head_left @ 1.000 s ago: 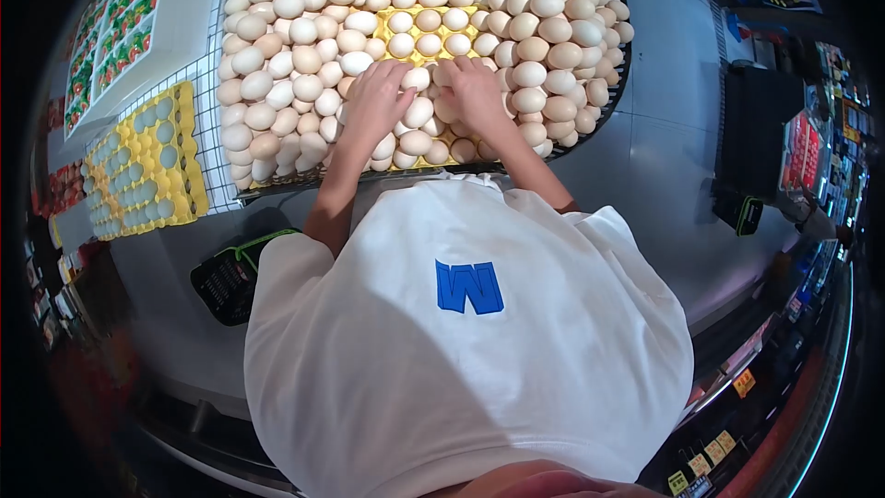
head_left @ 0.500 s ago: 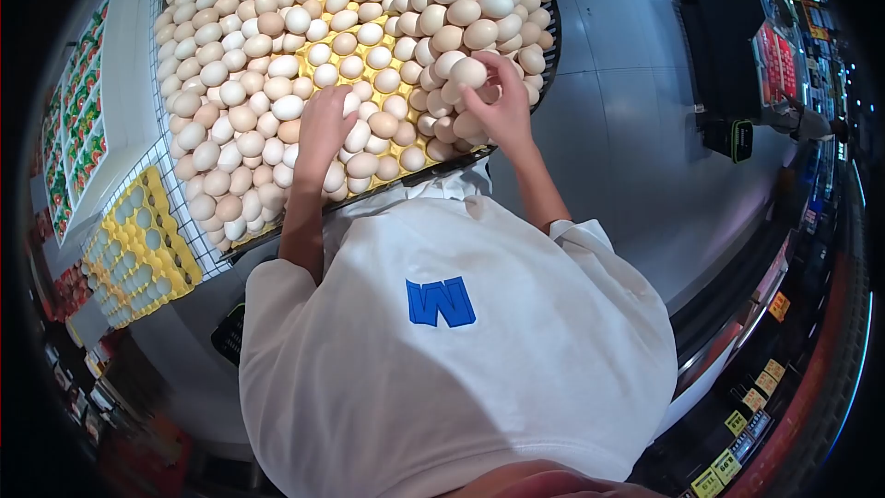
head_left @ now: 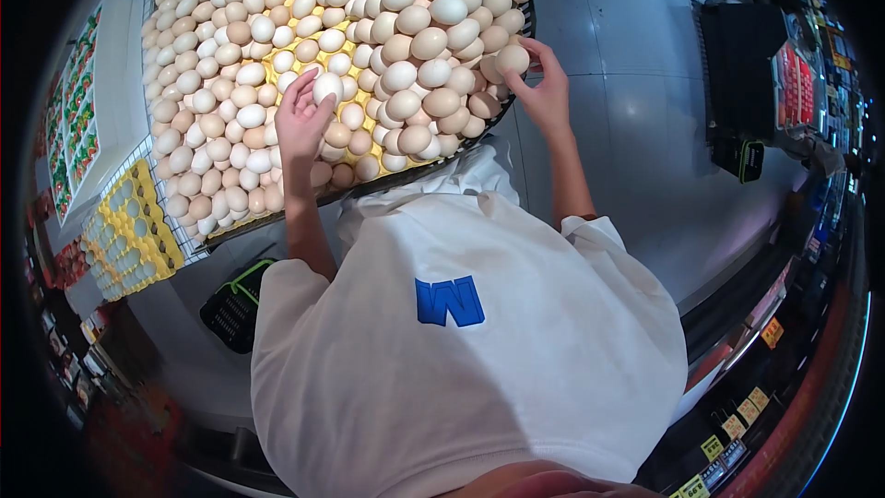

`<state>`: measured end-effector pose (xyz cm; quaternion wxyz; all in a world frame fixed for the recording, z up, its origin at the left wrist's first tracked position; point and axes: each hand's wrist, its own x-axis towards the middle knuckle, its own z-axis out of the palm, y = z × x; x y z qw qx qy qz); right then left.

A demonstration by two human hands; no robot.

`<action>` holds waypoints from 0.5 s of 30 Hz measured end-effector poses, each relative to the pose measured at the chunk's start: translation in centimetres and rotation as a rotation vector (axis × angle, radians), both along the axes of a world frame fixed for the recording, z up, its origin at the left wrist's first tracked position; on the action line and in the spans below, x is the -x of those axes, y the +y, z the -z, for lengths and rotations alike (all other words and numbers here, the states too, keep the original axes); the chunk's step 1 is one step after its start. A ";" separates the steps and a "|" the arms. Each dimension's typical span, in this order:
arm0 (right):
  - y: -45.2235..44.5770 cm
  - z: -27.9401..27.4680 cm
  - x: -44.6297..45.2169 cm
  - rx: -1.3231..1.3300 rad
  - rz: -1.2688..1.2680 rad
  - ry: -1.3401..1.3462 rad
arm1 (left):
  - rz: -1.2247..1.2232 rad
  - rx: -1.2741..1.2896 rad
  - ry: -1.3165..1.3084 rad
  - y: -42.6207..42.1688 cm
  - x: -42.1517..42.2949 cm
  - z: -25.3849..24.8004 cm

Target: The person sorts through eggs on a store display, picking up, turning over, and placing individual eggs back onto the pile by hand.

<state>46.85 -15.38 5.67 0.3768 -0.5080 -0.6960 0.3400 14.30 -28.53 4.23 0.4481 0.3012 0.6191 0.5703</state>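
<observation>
A pale egg [head_left: 327, 87] is between the thumb and fingers of my left hand [head_left: 300, 124], just above the yellow egg tray [head_left: 367, 81]. My right hand [head_left: 546, 97] grips a light brown egg [head_left: 513, 60] at the right edge of the display, its thumb and fingertips around the shell. Between my hands, more brown and cream eggs [head_left: 433, 74] lie heaped in layers. Left of my left hand, eggs [head_left: 217, 129] cover the surface in close rows.
A black rim [head_left: 267, 221] borders the display's near side. Pale eggs fill a separate yellow tray [head_left: 164, 244] at the lower left. A black basket with a green handle [head_left: 232, 314] is on the floor. Packaged produce [head_left: 78, 120] stands far left, shelves with price tags [head_left: 751, 406] at right.
My right hand has moved right, from over the heap to the display's edge, with an egg in its grasp. My left hand has turned and lifted a pale egg into view. The camera view has shifted slightly.
</observation>
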 end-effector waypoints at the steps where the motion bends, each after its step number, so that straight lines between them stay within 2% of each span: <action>1: 0.7 0.0 -0.2 0.017 -0.048 -0.008 | -0.026 -0.001 -0.018 0.3 -1.7 -0.9; 3: 1.5 0.3 -0.7 0.047 -0.118 -0.005 | -0.083 -0.004 -0.066 0.7 -5.1 -2.4; 8: 3.0 0.8 -1.2 0.086 -0.385 -0.016 | -0.199 -0.052 -0.067 1.0 -9.8 -1.4; 11: 4.5 1.4 -1.9 0.114 -0.437 0.052 | -0.260 -0.198 0.088 1.5 -12.7 -1.8; 14: 7.4 2.2 -2.6 0.128 -0.458 0.097 | -0.284 -0.146 0.102 1.7 -15.6 -1.5; 15: 8.5 2.1 -2.7 0.107 -0.466 0.096 | -0.288 -0.141 0.287 2.0 -16.6 -1.9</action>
